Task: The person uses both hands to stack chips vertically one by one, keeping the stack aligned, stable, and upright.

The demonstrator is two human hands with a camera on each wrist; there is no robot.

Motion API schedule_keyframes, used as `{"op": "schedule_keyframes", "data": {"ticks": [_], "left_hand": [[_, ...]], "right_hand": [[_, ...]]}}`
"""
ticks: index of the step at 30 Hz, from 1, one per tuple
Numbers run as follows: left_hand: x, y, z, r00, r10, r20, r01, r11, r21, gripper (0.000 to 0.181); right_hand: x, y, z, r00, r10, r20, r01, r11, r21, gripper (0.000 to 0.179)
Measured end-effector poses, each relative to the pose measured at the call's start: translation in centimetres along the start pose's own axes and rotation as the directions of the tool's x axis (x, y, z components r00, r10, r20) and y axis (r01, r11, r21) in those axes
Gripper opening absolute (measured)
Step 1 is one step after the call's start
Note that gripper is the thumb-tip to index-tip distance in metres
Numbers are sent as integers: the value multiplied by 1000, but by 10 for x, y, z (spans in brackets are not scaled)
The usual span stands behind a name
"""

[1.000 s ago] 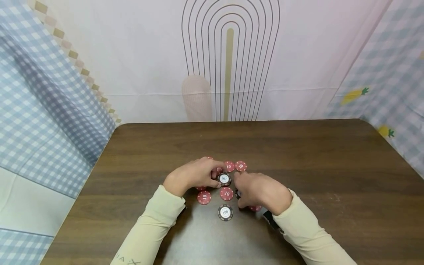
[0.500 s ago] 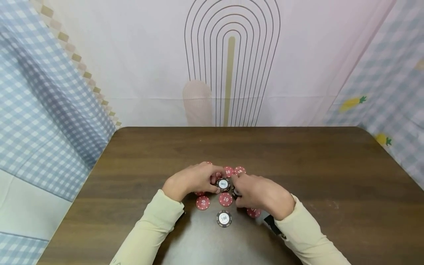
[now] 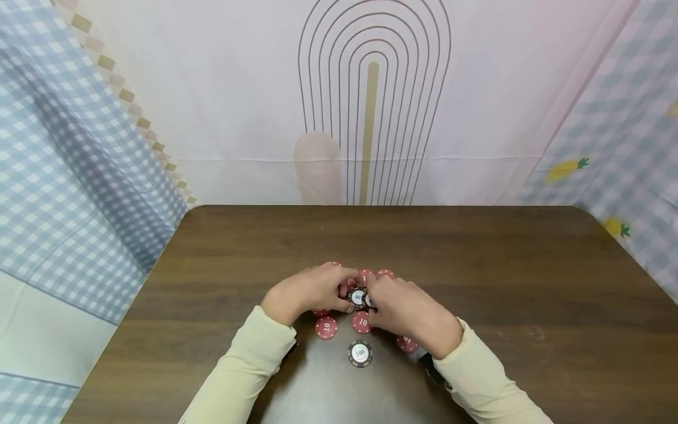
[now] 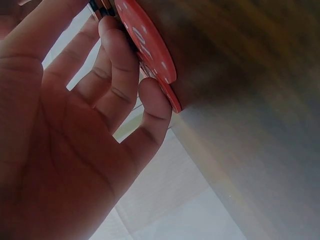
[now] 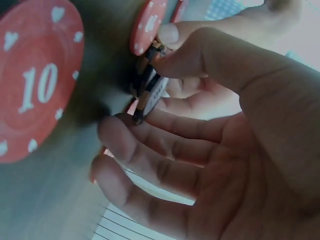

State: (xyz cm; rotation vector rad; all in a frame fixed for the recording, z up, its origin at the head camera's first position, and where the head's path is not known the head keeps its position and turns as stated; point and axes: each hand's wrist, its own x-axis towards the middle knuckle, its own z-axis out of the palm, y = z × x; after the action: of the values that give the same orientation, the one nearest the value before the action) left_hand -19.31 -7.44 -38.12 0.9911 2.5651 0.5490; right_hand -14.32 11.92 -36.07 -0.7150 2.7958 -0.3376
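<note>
My left hand [image 3: 312, 291] curls thumb and fingers round a low stack of black poker chips [image 3: 357, 297], the top one marked 100. From the right, my right hand [image 3: 405, 306] pinches another black poker chip [image 5: 154, 95] between thumb and fingers. In the right wrist view this chip is tilted at the stack's edge, and in the head view it overlaps the stack. The left fingertips in the left wrist view lie close to a red poker chip [image 4: 145, 40]. Part of the stack is hidden behind the fingers.
Around the hands lie several red chips marked 10, among them a red chip [image 3: 325, 327] at front left, one red chip [image 3: 362, 322] before the stack and a red chip [image 3: 407, 344] under the right wrist. A single black chip [image 3: 360, 353] lies nearest the front on the brown wooden table [image 3: 477, 247].
My right hand has moved left with its black chip, from beside the stack to against it. The left hand keeps its place at the stack. The head view has tilted slightly up.
</note>
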Motion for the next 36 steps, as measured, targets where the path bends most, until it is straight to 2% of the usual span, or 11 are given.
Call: {"op": "schedule_keyframes", "data": {"ticks": [5, 11, 18, 26, 36], "left_hand": [[1, 1, -1, 999, -32, 11, 32, 999, 16, 30], [2, 3, -2, 997, -78, 25, 78, 997, 10, 27], [1, 4, -3, 994, -103, 26, 102, 994, 26, 41], [3, 3, -2, 997, -74, 19, 73, 997, 27, 29], [1, 3, -3, 998, -59, 29, 57, 995, 77, 29]], "right_hand": [[6, 0, 5, 998, 2, -61, -3, 1000, -17, 53], [9, -1, 10, 994, -22, -110, 14, 997, -70, 42], [6, -2, 11, 986, -88, -143, 71, 990, -120, 40], [6, 4, 8, 980, -113, -162, 92, 987, -130, 32], [9, 5, 10, 980, -124, -156, 105, 987, -123, 25]]}}
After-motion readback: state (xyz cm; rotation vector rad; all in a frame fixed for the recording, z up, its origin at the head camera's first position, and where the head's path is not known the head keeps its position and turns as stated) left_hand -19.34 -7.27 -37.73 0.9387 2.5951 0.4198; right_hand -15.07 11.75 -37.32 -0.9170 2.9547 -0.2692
